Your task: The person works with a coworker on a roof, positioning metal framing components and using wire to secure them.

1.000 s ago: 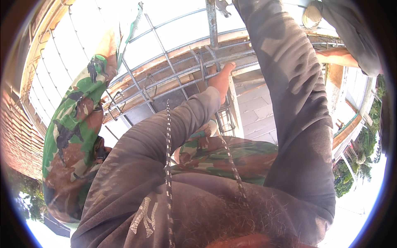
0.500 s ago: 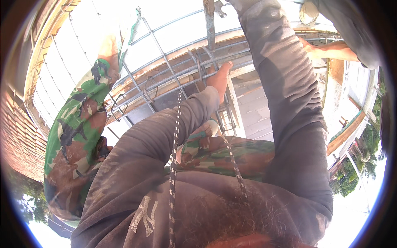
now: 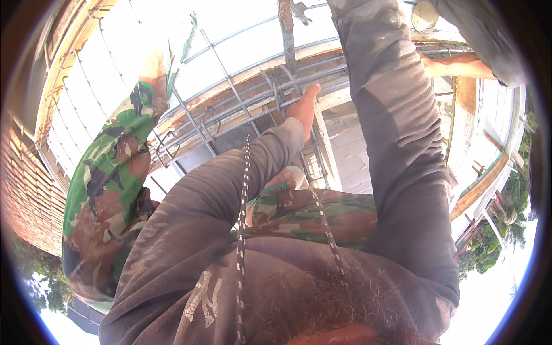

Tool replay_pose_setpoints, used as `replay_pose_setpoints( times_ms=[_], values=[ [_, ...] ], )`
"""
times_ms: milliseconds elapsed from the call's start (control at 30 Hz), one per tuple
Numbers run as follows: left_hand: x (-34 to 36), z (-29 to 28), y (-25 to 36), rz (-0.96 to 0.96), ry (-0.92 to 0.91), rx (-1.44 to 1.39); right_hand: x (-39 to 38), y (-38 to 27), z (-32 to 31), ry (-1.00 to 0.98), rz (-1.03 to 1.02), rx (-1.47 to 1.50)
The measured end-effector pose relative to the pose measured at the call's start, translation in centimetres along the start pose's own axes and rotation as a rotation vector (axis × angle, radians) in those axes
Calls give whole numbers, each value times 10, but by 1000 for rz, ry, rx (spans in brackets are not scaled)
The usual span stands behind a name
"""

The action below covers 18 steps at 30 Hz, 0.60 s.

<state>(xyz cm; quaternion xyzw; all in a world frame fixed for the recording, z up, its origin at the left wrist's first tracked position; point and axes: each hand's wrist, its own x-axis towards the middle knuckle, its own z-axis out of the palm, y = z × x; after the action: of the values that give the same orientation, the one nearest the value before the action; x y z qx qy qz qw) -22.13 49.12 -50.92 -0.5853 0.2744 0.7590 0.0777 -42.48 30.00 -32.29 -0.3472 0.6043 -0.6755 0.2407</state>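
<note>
My left hand (image 3: 303, 112) reaches forward to a cage of steel reinforcing bars (image 3: 253, 109). Its thumb points up and away, and the fingers seem closed round a bar, partly hidden behind the steel. A grey-brown sleeve covers my left arm (image 3: 213, 178). My right arm (image 3: 397, 109), in the same sleeve, stretches far forward and leaves the picture at the top, so the right hand is out of sight. An upright rusty metal bar (image 3: 287, 34) stands between my arms, with a dark metal piece (image 3: 301, 12) beside its top.
My camouflage-clad legs (image 3: 109, 190) straddle the work, one bare foot far left. At the right, another person's hand (image 3: 460, 66) reaches toward the bars. Timber formwork (image 3: 466, 103), a block wall (image 3: 352, 152) and a tiled roof (image 3: 29, 190) lie around.
The view has shifted slightly. My right forearm has moved a little to the right in the picture; my left hand stays at the bars.
</note>
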Motion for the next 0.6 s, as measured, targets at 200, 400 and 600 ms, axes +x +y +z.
replay_pose_setpoints(
  times_ms=[200,400,600],
  values=[
    [23,4,-19,27,2,-47,49,26,-5,-7,342,-88],
    [2,-2,-17,97,123,-16,23,23,19,430,-901,-1520],
    [-73,-1,74,553,468,432,-9,-5,12,402,-813,-1419]
  ],
)
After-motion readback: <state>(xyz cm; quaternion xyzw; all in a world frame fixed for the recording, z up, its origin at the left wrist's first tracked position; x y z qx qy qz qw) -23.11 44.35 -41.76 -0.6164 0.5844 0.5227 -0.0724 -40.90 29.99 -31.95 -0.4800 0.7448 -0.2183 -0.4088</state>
